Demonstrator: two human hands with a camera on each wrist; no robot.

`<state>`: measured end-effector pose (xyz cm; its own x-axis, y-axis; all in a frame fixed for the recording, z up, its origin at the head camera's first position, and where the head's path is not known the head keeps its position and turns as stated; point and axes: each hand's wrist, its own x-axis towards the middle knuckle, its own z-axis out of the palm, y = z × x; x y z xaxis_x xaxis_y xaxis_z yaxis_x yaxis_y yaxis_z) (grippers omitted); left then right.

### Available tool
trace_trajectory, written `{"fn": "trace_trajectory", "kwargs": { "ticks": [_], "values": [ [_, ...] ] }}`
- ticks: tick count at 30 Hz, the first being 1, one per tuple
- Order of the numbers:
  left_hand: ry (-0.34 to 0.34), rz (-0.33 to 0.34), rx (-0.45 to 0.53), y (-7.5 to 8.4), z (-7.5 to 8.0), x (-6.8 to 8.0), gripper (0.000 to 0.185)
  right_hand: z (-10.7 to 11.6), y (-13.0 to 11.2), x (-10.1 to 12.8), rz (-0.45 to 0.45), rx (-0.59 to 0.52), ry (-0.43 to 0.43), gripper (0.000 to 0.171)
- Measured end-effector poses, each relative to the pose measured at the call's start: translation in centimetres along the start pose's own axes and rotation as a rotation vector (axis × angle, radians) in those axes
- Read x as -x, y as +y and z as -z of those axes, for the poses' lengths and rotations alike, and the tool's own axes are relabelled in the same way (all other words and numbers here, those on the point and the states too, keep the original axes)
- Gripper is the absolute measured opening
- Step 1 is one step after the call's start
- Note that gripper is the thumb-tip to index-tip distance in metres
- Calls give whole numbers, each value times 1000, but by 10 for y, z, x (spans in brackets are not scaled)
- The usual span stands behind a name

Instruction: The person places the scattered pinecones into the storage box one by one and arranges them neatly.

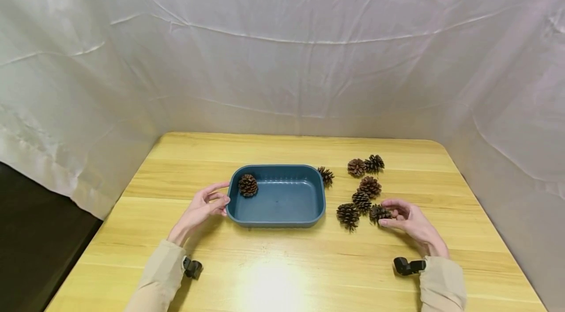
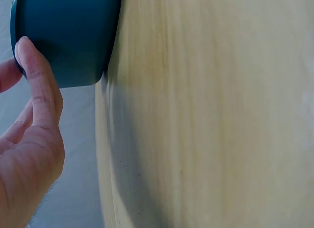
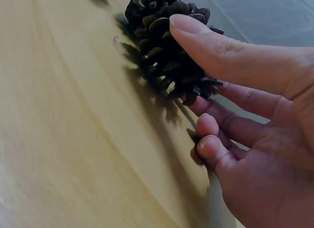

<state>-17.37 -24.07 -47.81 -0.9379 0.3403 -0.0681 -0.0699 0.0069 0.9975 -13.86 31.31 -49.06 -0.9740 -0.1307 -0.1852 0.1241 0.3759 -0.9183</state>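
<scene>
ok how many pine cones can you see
8: one pine cone in the left end of the blue tray; one beside its right end, partly hidden; one in the right hand; five on the table, right of the tray. More could be hidden behind the tray.

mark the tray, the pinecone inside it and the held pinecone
Tray point(image 1: 278, 205), head view: bare floor.
Pinecone inside point(image 1: 247, 185), head view: middle of its visible side.
Held pinecone point(image 3: 166, 50), right wrist view: scales on its side.

Left hand's grip point(image 2: 37, 139) pinches blue-green tub point(image 2: 68, 34) by rim. Tub sits on light wood worktop point(image 2: 216, 110). Long grey shadow point(image 2: 130, 156) runs over wood, few tiny dark specks point(image 2: 139, 175) in it. Grey-blue cloth point(image 2: 81, 154) past worktop's edge.
</scene>
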Motion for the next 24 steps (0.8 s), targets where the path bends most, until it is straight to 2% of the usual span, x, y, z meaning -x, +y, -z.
{"fn": "trace_trajectory", "kwargs": {
  "ticks": [10, 17, 24],
  "values": [
    [-4, -3, 6, -2, 1, -1, 60, 4, 7, 2, 40, -78, -12, 50],
    [-6, -8, 8, -4, 2, -1, 60, 7, 9, 4, 20, -246, -32, 41],
    [2, -6, 6, -4, 1, -1, 60, 6, 7, 3, 65, -439, -9, 36]
  ]
}}
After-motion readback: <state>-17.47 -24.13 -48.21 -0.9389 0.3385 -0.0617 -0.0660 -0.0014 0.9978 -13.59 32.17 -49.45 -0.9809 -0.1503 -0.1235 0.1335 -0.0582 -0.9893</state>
